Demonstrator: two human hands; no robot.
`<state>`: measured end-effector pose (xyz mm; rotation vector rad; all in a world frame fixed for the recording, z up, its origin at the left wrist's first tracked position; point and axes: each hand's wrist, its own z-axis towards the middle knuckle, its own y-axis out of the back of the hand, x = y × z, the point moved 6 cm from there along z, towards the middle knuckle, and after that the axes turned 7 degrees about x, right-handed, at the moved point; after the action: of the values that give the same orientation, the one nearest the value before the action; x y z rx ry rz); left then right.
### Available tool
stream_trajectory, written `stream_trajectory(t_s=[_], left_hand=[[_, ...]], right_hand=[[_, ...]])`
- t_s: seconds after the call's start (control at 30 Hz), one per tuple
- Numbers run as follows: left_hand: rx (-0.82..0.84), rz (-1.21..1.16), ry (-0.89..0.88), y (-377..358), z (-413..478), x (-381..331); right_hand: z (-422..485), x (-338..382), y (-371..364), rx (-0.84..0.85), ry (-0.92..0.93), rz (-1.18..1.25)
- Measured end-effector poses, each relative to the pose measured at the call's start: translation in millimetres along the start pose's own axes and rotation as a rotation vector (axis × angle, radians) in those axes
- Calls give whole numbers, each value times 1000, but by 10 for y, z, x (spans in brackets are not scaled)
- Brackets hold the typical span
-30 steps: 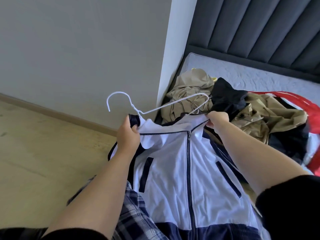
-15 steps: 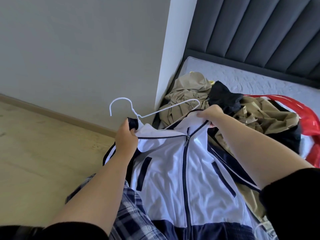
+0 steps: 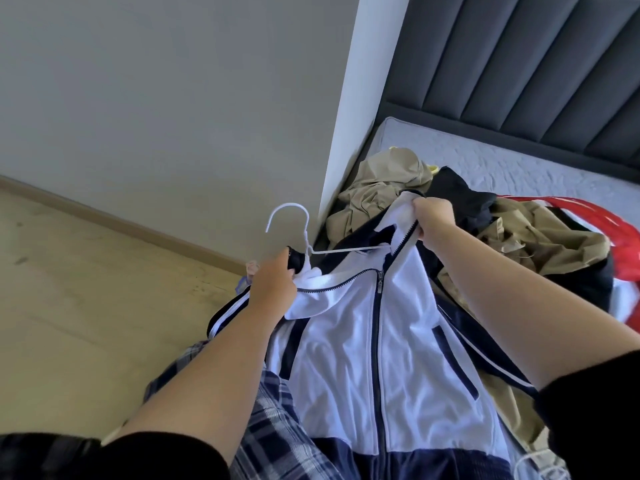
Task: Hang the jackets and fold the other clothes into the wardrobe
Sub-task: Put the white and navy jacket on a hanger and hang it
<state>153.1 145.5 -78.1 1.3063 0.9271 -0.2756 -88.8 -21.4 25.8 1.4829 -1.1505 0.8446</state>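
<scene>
I see the white and navy zip jacket (image 3: pixel 346 348) spread across frame centre. My left hand (image 3: pixel 273 284) grips its left collar together with the white wire hanger (image 3: pixel 304 237); my right hand (image 3: pixel 433 220) clutches the right collar, lifted upper right. Beyond, on the bed (image 3: pixel 519 168), khaki clothes (image 3: pixel 381 181) lie heaped beside a red basket (image 3: pixel 616 226).

There is one view only, from the wide-angle camera on my head, looking forward and steeply down along my bare forearms, so no second view shares any of it. It sits close: my left hand (image 3: pixel 273 287) and right hand (image 3: pixel 433 220) fill the middle with the white and navy zip-up jacket (image 3: pixel 374 358) hanging right under the lens. It faces the grey wall (image 3: pixel 173 116) and pale wooden floor (image 3: pixel 69 289) on the left, the grey quilted bed (image 3: pixel 502 168) on the right.
</scene>
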Motion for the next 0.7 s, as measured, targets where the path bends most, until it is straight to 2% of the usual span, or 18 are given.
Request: stream_trajectory(t_s=[0.07,0.17,0.23,0.27,0.3,0.33,0.4,0.43,0.47,0.5,0.6,0.7], left_hand=[[5,-16,1,-11,-2,4],[-25,-79,-8,43,-7,-8],[-46,-111,-26,118,-10,-22],[-46,-120,-41,147,-20,-36],[-39,-110,-62,165,-35,-59],[-30,-85,-82,172,-47,-86],[-32,-81,-113,177,-67,-128],[-39,-112,-128,174,-75,-146],[-47,-138,-141,171,-79,-162],[-54,-158,-148,174,-86,-178],[-84,-276,-159,174,-115,-180],[-127,-286,-187,218,-145,-217]], right_hand=[[-180,88,-357,219,-3,112],[-696,162,-929,790,-63,135],[-986,68,-1086,1134,-110,-99],[-1051,17,-1116,1200,-82,-265],[-1044,8,-1125,1162,0,-393],[-977,61,-1131,1040,123,-442],[-826,264,-1028,681,376,-436],[-759,359,-951,506,510,-509],[-699,402,-903,405,600,-638],[-648,370,-901,408,617,-781],[-585,19,-944,619,441,-1071],[-655,-39,-1022,591,498,-952]])
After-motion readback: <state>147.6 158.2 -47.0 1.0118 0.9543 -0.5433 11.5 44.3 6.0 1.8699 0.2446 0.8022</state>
